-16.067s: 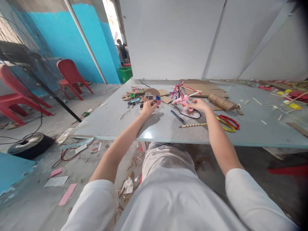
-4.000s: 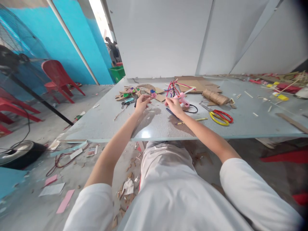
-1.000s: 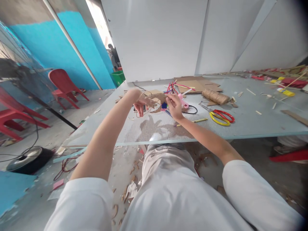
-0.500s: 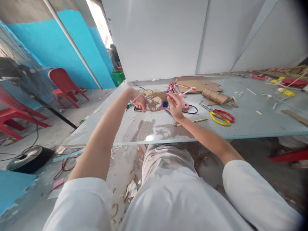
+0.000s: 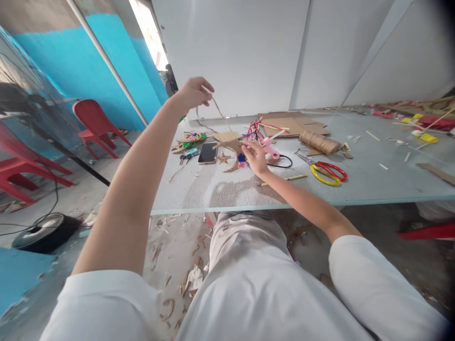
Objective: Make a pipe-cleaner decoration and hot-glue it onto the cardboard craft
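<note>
My left hand (image 5: 197,92) is raised above the table's far left side, its fingers closed on a strand of twine (image 5: 218,107) that runs down toward the craft piece. My right hand (image 5: 255,157) grips a brown crescent (image 5: 232,146) that looks wrapped in twine, holding it just over the table. Beside those fingers sit a dark blue flower (image 5: 241,157) and a pink flower (image 5: 242,165) on the crescent. A small brown star (image 5: 223,157) lies within its curve; whether it hangs there or rests on the table I cannot tell.
Left of the crescent are a phone (image 5: 207,153), keys (image 5: 188,154) and a piece with green flowers (image 5: 194,138). To the right are a pink glue gun (image 5: 270,150), a pencil (image 5: 295,177), scissors (image 5: 327,173), a twine roll (image 5: 320,142) and cardboard (image 5: 291,124).
My left hand has risen up and left from beside the crescent, drawing the twine out into a long strand. My right hand stays nearly in place, still on the crescent.
</note>
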Action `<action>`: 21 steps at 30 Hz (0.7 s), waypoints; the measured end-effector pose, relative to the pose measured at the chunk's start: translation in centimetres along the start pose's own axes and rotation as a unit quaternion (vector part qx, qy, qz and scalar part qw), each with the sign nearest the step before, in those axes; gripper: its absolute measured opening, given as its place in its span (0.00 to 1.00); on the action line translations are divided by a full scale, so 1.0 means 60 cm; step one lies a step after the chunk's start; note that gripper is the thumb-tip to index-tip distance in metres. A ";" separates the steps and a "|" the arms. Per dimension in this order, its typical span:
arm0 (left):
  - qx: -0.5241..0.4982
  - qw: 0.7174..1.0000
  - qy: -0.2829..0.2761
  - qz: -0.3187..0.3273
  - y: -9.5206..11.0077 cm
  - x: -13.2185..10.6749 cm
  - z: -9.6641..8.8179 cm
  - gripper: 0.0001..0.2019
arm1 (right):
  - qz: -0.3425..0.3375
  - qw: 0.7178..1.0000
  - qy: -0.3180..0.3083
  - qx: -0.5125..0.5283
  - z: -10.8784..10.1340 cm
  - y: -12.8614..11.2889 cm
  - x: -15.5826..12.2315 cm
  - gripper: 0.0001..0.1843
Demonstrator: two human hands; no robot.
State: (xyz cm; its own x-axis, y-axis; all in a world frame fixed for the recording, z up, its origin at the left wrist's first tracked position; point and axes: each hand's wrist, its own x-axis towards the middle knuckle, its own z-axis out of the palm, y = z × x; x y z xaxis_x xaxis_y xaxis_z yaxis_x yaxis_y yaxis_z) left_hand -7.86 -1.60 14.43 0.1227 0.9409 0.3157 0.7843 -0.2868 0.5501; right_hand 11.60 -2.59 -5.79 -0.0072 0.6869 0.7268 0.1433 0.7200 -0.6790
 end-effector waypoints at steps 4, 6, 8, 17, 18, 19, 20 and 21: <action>-0.060 0.997 0.016 0.037 0.027 -0.008 -0.009 0.12 | 0.027 0.999 -0.033 0.005 0.003 0.008 0.000 0.26; -0.081 0.996 0.006 0.048 0.037 -0.010 -0.012 0.11 | 0.036 0.998 -0.044 0.006 0.003 0.010 -0.001 0.27; -0.092 0.994 -0.008 0.061 0.045 -0.012 -0.016 0.11 | 0.041 0.998 -0.051 0.003 0.003 0.012 -0.002 0.27; -0.018 0.990 -0.066 0.120 0.080 -0.032 -0.049 0.09 | 0.053 0.995 -0.082 -0.023 0.005 0.013 -0.007 0.19; -0.005 0.990 -0.061 0.123 0.083 -0.034 -0.051 0.10 | 0.055 0.995 -0.082 -0.025 0.005 0.013 -0.007 0.19; 0.009 0.990 -0.057 0.125 0.086 -0.034 -0.052 0.11 | 0.057 0.995 -0.081 -0.028 0.005 0.013 -0.007 0.18; 0.024 0.990 -0.054 0.128 0.088 -0.035 -0.054 0.12 | 0.060 0.995 -0.079 -0.030 0.005 0.014 -0.007 0.18; 0.040 0.989 -0.053 0.129 0.090 -0.036 -0.057 0.13 | 0.064 0.994 -0.077 -0.033 0.005 0.014 -0.007 0.18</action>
State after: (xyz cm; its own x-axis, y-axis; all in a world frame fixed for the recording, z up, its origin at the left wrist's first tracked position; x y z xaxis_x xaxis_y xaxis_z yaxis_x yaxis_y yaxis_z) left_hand -6.00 -5.79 19.38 0.3851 0.8529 0.3525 0.7634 -0.5091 0.3975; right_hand 11.40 -2.24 -6.73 -0.1358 0.7835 0.6064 0.2167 0.6207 -0.7535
